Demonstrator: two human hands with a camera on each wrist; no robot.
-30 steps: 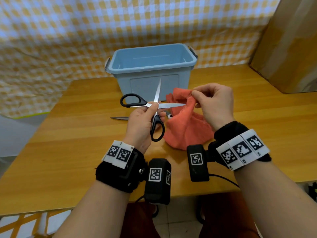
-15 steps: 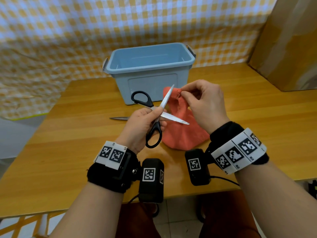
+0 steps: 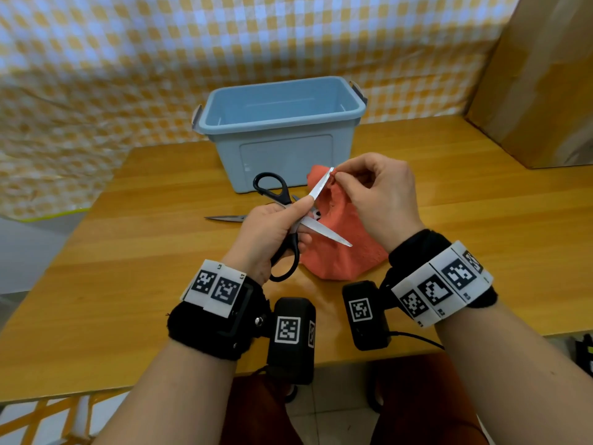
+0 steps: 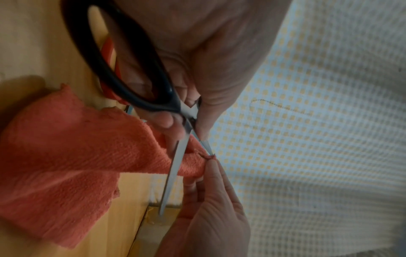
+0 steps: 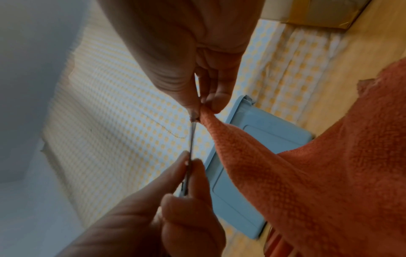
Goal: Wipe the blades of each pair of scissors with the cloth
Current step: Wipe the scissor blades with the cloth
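A: Where are the black-handled scissors (image 3: 282, 216)?

B: Held above the wooden table (image 3: 144, 252), blades spread wide. The left hand (image 3: 269, 232) grips them at the pivot, thumb and fingers curled round it, one handle loop hanging below the palm.

A: And the cloth (image 3: 340, 252)?

B: Orange, its lower part heaped on the table. The right hand (image 3: 382, 200) pinches a corner between thumb and forefinger, pressed against the tip of the upper blade. The lower blade points right across the cloth.

A: What lies around them?

B: A second pair of scissors (image 3: 224, 217) flat on the table behind the left hand; only its blades show, the rest is hidden by the hand and the cloth. Behind it stands a blue plastic bin (image 3: 282, 133), open-topped. A checked curtain (image 3: 160, 59) hangs at the back, and a brown cardboard box (image 3: 545, 91) stands at the right edge
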